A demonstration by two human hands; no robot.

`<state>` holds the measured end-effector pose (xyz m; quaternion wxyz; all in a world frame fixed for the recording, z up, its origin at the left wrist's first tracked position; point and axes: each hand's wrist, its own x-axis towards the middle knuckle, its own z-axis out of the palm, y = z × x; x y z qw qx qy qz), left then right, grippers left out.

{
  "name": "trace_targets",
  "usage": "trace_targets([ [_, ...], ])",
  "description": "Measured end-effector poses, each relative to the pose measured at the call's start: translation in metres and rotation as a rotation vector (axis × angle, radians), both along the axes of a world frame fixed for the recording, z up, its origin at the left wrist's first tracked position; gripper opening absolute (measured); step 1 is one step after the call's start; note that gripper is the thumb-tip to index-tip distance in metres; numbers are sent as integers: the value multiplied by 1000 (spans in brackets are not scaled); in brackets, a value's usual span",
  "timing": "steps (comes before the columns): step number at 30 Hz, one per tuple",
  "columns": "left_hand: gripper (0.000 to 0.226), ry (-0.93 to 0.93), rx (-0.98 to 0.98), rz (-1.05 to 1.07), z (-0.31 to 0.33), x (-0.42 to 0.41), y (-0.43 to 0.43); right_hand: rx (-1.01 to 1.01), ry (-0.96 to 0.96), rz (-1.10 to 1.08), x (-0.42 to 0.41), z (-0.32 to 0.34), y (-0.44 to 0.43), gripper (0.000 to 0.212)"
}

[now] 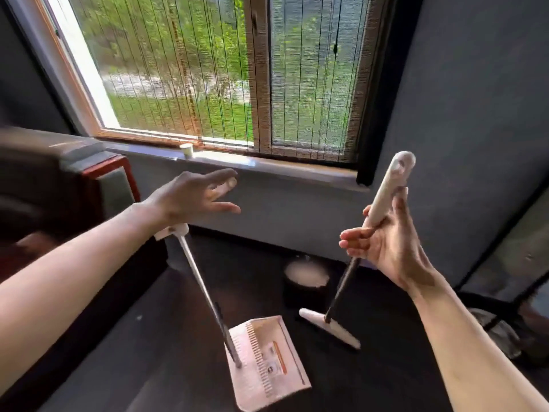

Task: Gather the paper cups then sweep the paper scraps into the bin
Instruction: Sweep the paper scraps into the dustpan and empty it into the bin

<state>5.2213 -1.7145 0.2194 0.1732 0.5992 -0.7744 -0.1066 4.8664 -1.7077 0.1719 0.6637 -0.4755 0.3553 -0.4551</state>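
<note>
Bin point(303, 295) stands by the wall, and no scraps show. Right hand point(383, 248) grips the broom point(386, 191); left hand point(193, 197) hovers spread over the dustpan point(267, 361). Sweeping looks not yet begun.

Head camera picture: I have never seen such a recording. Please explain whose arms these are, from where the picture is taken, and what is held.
There is no machine here. A person wears one camera on the head, looking forward and down, so the two arms are the person's own. The right hand holds the pale handle of a broom, whose head rests on the floor. The left hand is open and grips nothing; below it rises the handle of a dustpan that stands on the floor. Near the wall stands a dark bin. A small pale cup sits on the windowsill.
</note>
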Motion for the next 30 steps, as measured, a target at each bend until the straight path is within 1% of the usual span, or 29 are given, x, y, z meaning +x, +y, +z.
trace_targets([
  [2,100,-30,-77,51,-15,10,2,-22,118,-17,11,-8,-10,80],
  [4,95,-38,-97,63,-26,16,-3,-18,246,-37,21,-22,-19,63],
  [5,94,-60,-108,38,-31,18,-5,-32,330,-50,26,-28,-24,56],
  [7,91,-111,-97,-31,-41,23,-13,-79,501,-95,37,-38,-36,51],
  [10,88,-113,-21,-150,-56,37,-35,-158,651,-72,58,-46,-53,56],
  [11,87,-140,1,-200,-59,42,-42,-182,711,-58,67,-48,-59,57],
  [13,83,-290,-13,-298,-66,55,-60,-259,883,-49,86,-48,-69,50],
  [14,83,-334,-31,-340,-68,63,-71,-312,936,-60,96,-49,-74,47],
  [15,85,-309,-32,-365,-69,70,-81,-361,939,-95,107,-51,-80,43],
  [17,90,-195,-7,-397,-69,84,-101,-447,853,-248,131,-52,-90,29],
  [18,91,-178,-6,-424,-69,91,-112,-503,828,-314,142,-52,-98,28],
  [19,91,-186,-7,-458,-69,98,-122,-568,834,-360,153,-54,-107,40],
  [21,88,-227,0,-501,-71,112,-147,-682,892,-396,173,-58,-125,79],
  [22,86,-240,28,-512,-72,119,-160,-718,921,-396,181,-59,-134,91],
  [23,84,-233,73,-518,-73,126,-173,-749,934,-398,189,-62,-143,95],
  [24,81,-208,109,-524,-75,132,-185,-786,929,-409,196,-63,-153,95],
  [26,77,-185,160,-545,-79,141,-212,-860,898,-465,211,-62,-179,89],
  [28,77,-180,212,-559,-82,146,-240,-867,863,-506,226,-62,-208,86],
  [30,83,-185,242,-571,-83,149,-272,-849,857,-550,238,-66,-241,85],
])
